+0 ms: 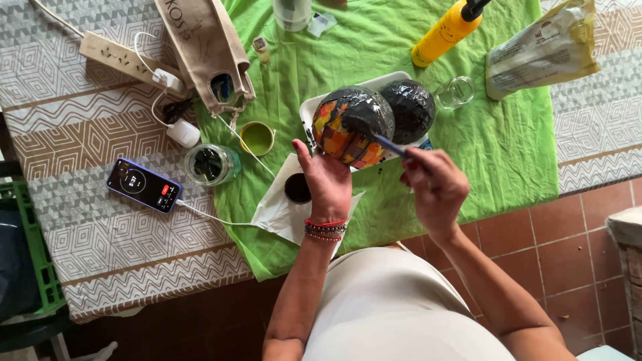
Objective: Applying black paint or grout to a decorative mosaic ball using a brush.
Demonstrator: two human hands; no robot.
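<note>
the left hand point(326, 182) was cupped around the near side of a mosaic ball point(352, 125), half coloured tiles and half black coating, at the middle of the frame. the right hand point(435, 187) pinched a blue-handled brush point(374, 134) whose dark head lay on the ball. the ball sat on a white tray point(314, 107) beside a second, all-black ball point(409, 109), over a green cloth point(508, 134) on the table point(80, 220). a small dark cup point(297, 188) on white paper point(277, 214) stood just left of the wrist; a phone point(144, 185) lay at the left.
</note>
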